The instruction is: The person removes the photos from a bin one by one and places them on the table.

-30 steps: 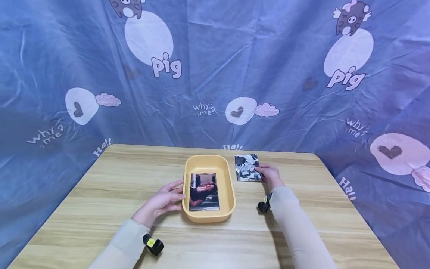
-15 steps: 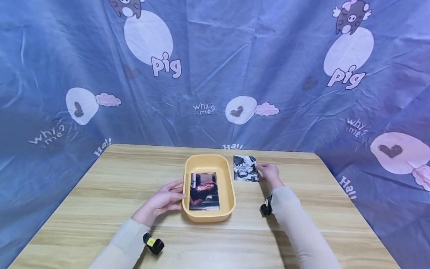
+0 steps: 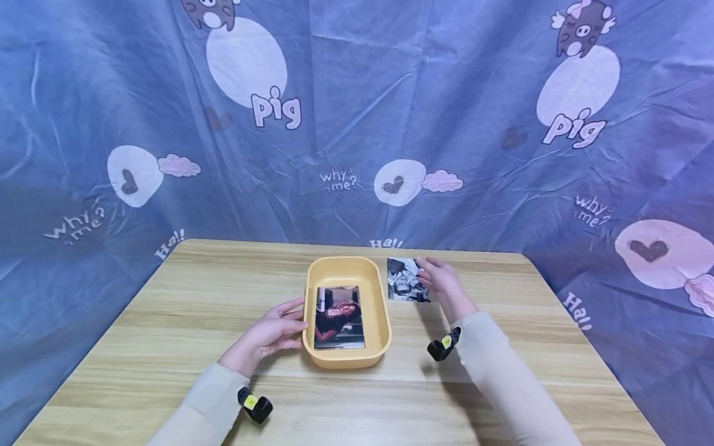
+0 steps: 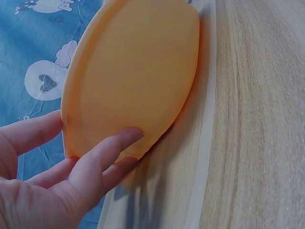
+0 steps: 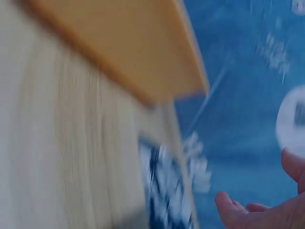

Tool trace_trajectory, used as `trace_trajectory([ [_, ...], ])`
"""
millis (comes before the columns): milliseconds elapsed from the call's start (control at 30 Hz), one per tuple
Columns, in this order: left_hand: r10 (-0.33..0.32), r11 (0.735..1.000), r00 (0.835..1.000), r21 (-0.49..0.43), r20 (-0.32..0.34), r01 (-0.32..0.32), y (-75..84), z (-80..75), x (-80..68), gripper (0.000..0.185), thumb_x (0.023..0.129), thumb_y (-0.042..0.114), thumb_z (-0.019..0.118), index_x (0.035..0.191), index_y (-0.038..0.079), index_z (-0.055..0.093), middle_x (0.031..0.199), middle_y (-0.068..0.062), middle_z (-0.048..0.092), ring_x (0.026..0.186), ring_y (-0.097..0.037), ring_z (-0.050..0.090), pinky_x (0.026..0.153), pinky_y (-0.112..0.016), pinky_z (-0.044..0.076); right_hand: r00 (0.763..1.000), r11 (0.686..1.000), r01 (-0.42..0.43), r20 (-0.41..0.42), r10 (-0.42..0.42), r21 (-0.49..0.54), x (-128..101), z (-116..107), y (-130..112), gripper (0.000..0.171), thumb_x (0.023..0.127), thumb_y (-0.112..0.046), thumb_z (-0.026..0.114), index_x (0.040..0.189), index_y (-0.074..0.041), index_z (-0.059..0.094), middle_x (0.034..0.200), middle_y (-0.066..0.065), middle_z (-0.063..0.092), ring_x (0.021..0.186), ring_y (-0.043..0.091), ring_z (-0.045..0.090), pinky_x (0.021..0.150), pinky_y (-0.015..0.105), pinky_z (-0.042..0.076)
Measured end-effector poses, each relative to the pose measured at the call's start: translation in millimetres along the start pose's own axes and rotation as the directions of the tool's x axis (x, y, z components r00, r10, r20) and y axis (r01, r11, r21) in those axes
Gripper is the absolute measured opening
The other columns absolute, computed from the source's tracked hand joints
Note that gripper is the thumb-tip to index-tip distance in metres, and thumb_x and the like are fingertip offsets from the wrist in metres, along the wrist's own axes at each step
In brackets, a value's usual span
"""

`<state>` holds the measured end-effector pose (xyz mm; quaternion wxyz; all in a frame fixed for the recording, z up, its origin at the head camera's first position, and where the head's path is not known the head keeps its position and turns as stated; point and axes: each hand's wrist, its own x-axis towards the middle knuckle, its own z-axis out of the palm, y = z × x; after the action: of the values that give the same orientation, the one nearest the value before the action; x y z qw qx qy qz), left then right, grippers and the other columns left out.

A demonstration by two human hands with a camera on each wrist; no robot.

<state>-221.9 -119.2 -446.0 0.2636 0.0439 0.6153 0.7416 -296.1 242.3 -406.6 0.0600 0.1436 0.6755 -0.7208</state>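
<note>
Right hand (image 3: 444, 286) has released the black-and-white photo (image 3: 403, 280); fingers (image 5: 228, 209) now raised clear over its right part. Photo sits slightly nearer the yellow tray (image 3: 348, 362) than a second ago.

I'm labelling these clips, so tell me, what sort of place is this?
Probably an indoor recording corner: a wood-grain table, blue cartoon-print cloth hanging behind it, and a small black wrist-worn device.

Cloth-screened tabletop setup, room type unclear, blue pig-print backdrop (image 3: 357, 124), wood-grain table (image 3: 212, 297)
</note>
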Motion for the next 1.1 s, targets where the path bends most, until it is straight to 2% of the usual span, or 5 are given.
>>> trace_trajectory([
  [233,-0.007,1.0,1.0,-0.005,-0.011,0.007,0.6,-2.3,0.7,0.077,0.091,-0.004,0.054,0.153,0.0,0.01,0.154,-0.033,0.017,0.092,-0.016,0.069,0.071,-0.03,0.063,0.99,0.989,0.029,0.136,-0.049,0.146,-33.1,46.9,-6.6,0.06,0.099,-0.007,0.05,0.148,0.01,0.02,0.15,0.031,0.03,0.082,0.004,0.064,0.114,0.037,0.037],
  [400,-0.006,1.0,1.0,-0.007,0.001,0.006,0.7,-4.3,0.7,0.078,0.091,-0.003,0.054,0.154,0.0,0.009,0.154,-0.033,0.016,0.095,-0.017,0.069,0.072,-0.031,0.063,0.982,0.994,-0.002,0.187,-0.018,0.106,-55.5,79.7,1.4,0.058,0.096,-0.007,0.055,0.144,0.013,0.028,0.144,0.033,0.038,0.111,0.028,0.062,0.115,0.042,0.038],
  [533,-0.007,1.0,1.0,-0.021,0.005,0.007,-0.1,-6.5,1.8,0.078,0.091,-0.003,0.055,0.154,0.002,0.009,0.155,-0.032,0.016,0.099,-0.019,0.068,0.075,-0.033,0.063,0.976,0.995,-0.066,0.213,0.048,0.08,-64.3,100.8,15.0,0.061,0.095,-0.009,0.057,0.142,0.015,0.028,0.144,0.032,0.038,0.135,0.045,0.037,0.118,0.048,0.034],
  [900,-0.025,0.998,1.0,-0.06,0.005,0.026,-0.4,-8.7,3.1,0.078,0.091,-0.001,0.056,0.154,0.004,0.011,0.155,-0.03,0.018,0.104,-0.019,0.067,0.08,-0.037,0.062,0.989,0.992,-0.086,0.114,0.096,-0.09,-61.8,126.5,49.9,0.075,0.086,-0.009,0.065,0.144,0.015,0.023,0.15,0.033,0.027,0.138,0.043,0.029,0.115,0.061,0.029],
  [1100,-0.024,0.997,1.0,-0.075,0.011,0.025,-0.3,-9.5,4.3,0.078,0.091,-0.003,0.055,0.154,0.004,0.011,0.155,-0.03,0.016,0.107,-0.02,0.066,0.081,-0.037,0.062,0.993,0.99,0.0,0.119,0.017,-0.143,-4.2,119.5,109.1,0.072,0.076,-0.009,0.075,0.133,0.015,0.04,0.119,0.019,0.057,0.077,0.016,0.053,0.064,0.027,0.048],
])
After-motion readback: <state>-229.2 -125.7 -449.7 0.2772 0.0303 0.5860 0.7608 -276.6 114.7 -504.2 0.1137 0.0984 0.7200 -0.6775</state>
